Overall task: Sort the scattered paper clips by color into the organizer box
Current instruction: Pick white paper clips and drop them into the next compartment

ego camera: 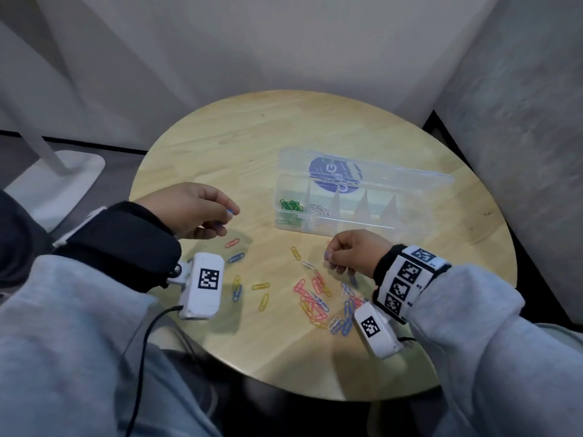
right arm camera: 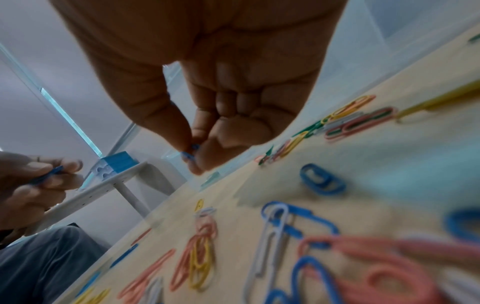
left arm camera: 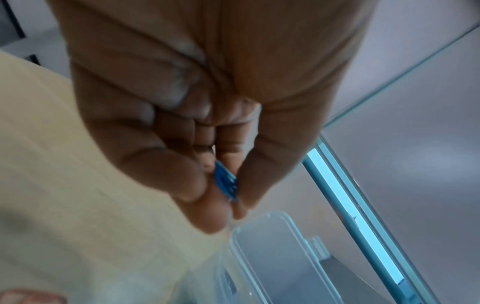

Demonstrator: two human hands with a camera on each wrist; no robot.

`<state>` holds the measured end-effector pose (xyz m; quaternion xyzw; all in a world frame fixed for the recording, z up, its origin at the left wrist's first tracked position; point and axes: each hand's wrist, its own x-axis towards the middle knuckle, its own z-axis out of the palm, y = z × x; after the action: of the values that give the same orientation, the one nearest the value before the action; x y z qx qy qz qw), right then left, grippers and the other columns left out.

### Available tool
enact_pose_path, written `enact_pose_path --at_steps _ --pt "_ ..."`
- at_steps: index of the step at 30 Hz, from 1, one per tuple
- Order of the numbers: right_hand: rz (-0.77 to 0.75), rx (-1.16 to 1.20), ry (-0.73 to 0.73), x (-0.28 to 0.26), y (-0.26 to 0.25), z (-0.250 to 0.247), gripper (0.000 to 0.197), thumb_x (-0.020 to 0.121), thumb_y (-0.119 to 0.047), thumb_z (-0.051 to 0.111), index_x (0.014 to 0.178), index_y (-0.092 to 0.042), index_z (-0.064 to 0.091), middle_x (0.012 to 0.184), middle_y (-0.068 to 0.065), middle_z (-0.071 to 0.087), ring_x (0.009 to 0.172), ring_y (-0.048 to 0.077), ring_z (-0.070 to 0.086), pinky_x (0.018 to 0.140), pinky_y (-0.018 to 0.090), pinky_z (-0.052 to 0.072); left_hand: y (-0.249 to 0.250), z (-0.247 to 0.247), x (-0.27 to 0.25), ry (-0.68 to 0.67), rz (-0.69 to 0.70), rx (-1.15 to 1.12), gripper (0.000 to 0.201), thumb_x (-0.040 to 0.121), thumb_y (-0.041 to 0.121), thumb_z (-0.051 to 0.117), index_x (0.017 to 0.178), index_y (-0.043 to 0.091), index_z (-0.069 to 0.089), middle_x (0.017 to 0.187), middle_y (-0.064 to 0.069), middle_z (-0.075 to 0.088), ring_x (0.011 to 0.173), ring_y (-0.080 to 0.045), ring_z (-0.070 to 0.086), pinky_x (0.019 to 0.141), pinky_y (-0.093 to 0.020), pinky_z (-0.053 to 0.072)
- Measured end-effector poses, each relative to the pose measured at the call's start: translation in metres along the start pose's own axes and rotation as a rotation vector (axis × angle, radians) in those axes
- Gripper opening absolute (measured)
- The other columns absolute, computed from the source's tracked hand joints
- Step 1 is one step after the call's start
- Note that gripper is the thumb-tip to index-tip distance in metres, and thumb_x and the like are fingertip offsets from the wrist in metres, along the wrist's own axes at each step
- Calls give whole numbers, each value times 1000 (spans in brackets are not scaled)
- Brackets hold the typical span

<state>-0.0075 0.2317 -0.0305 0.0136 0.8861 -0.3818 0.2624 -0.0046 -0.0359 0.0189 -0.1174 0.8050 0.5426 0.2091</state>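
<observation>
My left hand (ego camera: 202,211) pinches blue paper clips (left arm camera: 225,187) between thumb and fingers, left of the clear organizer box (ego camera: 340,222). My right hand (ego camera: 350,252) hovers above the table in front of the box and pinches a blue paper clip (right arm camera: 191,153) at its fingertips. The box stands open, with green clips (ego camera: 291,205) in its leftmost compartment and white clips (ego camera: 320,210) in the second. Loose pink, blue, yellow and white clips (ego camera: 318,299) lie scattered on the round wooden table (ego camera: 315,127) below my right hand.
A few single clips, pink (ego camera: 232,242), blue (ego camera: 236,257) and yellow (ego camera: 263,301), lie near my left wrist. The box's lid (ego camera: 394,171) lies folded back behind it. A white stand base (ego camera: 63,181) sits on the floor at left. Walls close in behind and right.
</observation>
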Motion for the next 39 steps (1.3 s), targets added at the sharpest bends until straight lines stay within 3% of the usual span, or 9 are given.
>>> enact_pose_path --at_steps 4,6,10,13,22,25,29,33,39 --pt "23 -26 35 4 1 3 19 84 -4 48 71 -18 51 62 -1 59 54 11 54 49 22 44 -9 -3 8 131 -126 62 23 92 3 44 74 8 56 69 -7 50 55 -17 51 39 -13 42" --pt "60 -12 60 5 3 3 20 85 -4 42 72 -18 49 57 1 55 50 14 51 48 26 43 -14 0 13 155 -189 216 15 91 7 47 78 4 53 69 -10 48 58 -24 46 47 -20 38" --pt "119 163 8 6 -3 4 29 85 7 29 74 -13 48 53 9 47 46 21 47 34 17 36 -25 4 17 111 -269 732 24 84 26 58 69 8 51 64 -6 48 60 -23 42 55 -25 29" --pt "106 258 -60 7 -11 2 36 83 11 24 76 -11 51 55 9 44 42 17 45 37 20 34 -28 12 17 77 -327 867 35 76 37 66 59 11 49 61 -3 47 58 -20 45 53 -24 30" --pt "113 525 -251 13 -56 21 34 89 3 22 71 -7 49 63 7 41 47 16 46 41 19 35 -34 28 19 58 -328 935 24 80 23 62 62 12 51 63 -4 49 65 -24 49 51 -23 33" --pt "55 157 -242 18 -73 40 22 94 -12 42 73 -10 49 65 4 45 55 16 43 50 22 35 -35 28 18 45 -314 912 24 82 24 61 64 12 52 65 -3 50 66 -23 49 50 -24 33" --pt "-154 -483 -177 24 -86 62 10 82 -29 61 90 -35 62 71 -13 50 74 12 53 69 24 43 -34 17 15 53 -281 821 17 77 25 64 67 12 60 67 -3 55 67 -24 52 55 -23 36" --pt "-234 -756 -227 29 -98 82 34 82 -20 59 114 -34 57 85 -5 50 82 20 55 66 24 42 -21 -7 11 81 -176 600 24 79 19 66 60 10 54 61 -7 52 60 -24 45 63 -27 36" --pt "-304 -846 -236 35 -101 91 13 84 -14 59 93 -22 54 102 -3 61 80 19 50 63 23 39 -16 -20 4 109 -88 166 27 81 2 58 58 10 47 72 -15 54 62 -24 47 62 -27 44"
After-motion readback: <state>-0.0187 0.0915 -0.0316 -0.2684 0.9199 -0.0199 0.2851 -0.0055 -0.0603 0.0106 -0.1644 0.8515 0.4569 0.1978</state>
